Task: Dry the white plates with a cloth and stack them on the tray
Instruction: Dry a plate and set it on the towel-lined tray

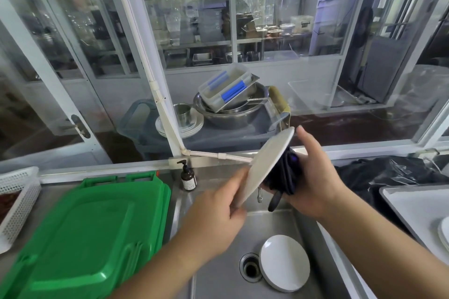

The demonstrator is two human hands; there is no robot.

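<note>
Two hands meet on one white plate (268, 165) above the sink (218, 277): your left hand (218, 211) pinches its lower rim, fingers curled over the near edge with the thumb behind, while your right hand (313, 177) has its fingers wrapped round a dark cloth (283, 177) bunched against the plate's far face, the thumb reaching up to touch the top of the rim. You hold the plate tilted on edge, its pale underside turned toward your left, so the cloth sits between the plate and your right palm and a loose tail of it hangs below your right fingers. Beneath your forearms, a second white plate (284, 262) lies flat in the sink basin just beside the drain (250, 267), well apart from both hands. At the far right edge, a white tray (413, 204) rests on the counter with the rim of stacked plates (444, 230) showing on it. Green cutting boards (82, 238) lie stacked on the counter to your left, next to a white perforated basket (19, 204), and a brown pump bottle (188, 176) stands behind the sink against the window ledge.
</note>
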